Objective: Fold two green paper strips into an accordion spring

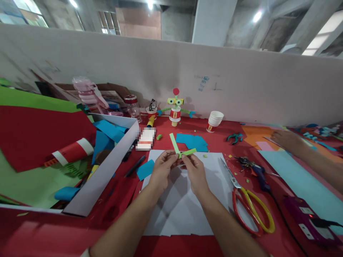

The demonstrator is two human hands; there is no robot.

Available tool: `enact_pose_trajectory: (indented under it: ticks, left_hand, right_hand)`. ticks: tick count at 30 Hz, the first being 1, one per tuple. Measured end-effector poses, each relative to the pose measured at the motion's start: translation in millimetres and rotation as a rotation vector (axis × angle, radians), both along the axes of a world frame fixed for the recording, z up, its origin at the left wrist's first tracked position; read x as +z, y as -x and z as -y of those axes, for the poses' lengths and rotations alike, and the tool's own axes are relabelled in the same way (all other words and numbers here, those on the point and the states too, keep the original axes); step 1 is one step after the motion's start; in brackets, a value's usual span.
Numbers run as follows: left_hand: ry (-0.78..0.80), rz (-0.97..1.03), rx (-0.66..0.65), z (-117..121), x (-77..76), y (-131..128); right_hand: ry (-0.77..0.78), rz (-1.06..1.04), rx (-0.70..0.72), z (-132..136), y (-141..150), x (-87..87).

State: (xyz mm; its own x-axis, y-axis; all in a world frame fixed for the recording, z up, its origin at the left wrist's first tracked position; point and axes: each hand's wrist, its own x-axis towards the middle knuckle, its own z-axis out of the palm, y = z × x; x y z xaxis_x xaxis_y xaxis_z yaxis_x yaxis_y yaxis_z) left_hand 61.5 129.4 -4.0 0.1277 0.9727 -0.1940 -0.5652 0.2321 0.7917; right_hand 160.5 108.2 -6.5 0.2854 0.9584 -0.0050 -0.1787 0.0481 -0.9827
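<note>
Two light green paper strips [174, 143] meet at an angle between my fingers, one pointing up and the other to the right. My left hand [164, 168] pinches them near the join. My right hand [195, 170] is closed on them too, thumb at the right-hand strip. Both hands are above a white paper sheet [184, 207] on the red table. Blue paper pieces [191, 141] lie just beyond the hands, with another blue piece [145, 170] left of my left hand. Large scissors [252, 203] with red and yellow handles lie right of my right forearm.
A paper-cup robot figure [175, 113] stands at the back beside stacked paper cups [214, 121]. A glue gun [258, 173], its cord and a purple power strip [308, 221] lie right. Another person's hand [288, 141] is far right. A white box [107, 171] holds coloured paper.
</note>
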Motion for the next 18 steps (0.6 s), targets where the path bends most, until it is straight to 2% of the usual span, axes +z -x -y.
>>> enact_pose_trajectory:
  ticks: [5,12,15,18]
  left_hand:
    - [-0.008,0.006,0.047,1.6,-4.5,-4.0]
    - [0.090,0.091,0.034,2.8,-11.1,-6.7]
    - [0.095,0.065,0.037,5.3,-11.9,-8.5]
    - [0.035,-0.008,0.019,6.9,-12.4,-8.9]
  right_hand:
    - [-0.028,0.033,0.019,1.7,1.3,-2.9]
    - [-0.070,0.107,0.012,0.3,-4.0,-6.6]
    - [-0.086,0.136,0.005,1.0,-4.8,-8.3]
    - [-0.082,0.207,-0.011,1.0,-6.8,-8.5]
